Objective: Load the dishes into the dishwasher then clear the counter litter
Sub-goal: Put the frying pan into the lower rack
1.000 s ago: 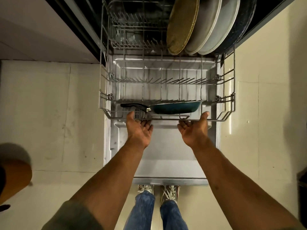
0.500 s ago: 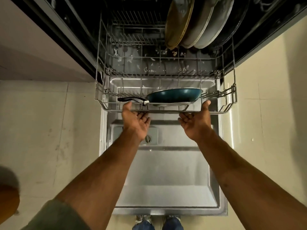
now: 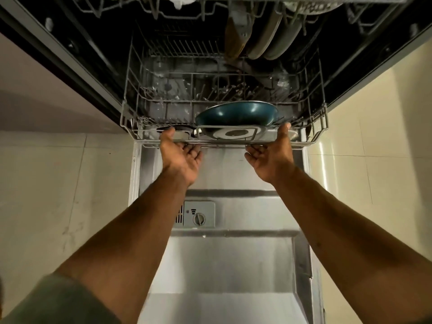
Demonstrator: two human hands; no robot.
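The lower wire rack (image 3: pixel 131 127) of the dishwasher sits almost fully inside the tub. A teal frying pan (image 3: pixel 236 113) with a black handle stands on edge at the rack's front. Several plates (image 3: pixel 268 40) stand upright at the rack's back right. My left hand (image 3: pixel 180 155) grips the front rail near the pan handle, thumb over the wire. My right hand (image 3: pixel 271 157) holds the same rail at the pan's right end, thumb on top.
The steel dishwasher door (image 3: pixel 233 265) lies open flat under my arms, with a detergent compartment (image 3: pixel 198 213) in it. The upper rack (image 3: pixel 210 5) runs across the top of the view. Beige floor tiles (image 3: pixel 46 195) lie on both sides.
Both hands have pushed the lower rack away from me into the dishwasher. More of the open door now shows, and the plates have gone deeper into the dark tub.
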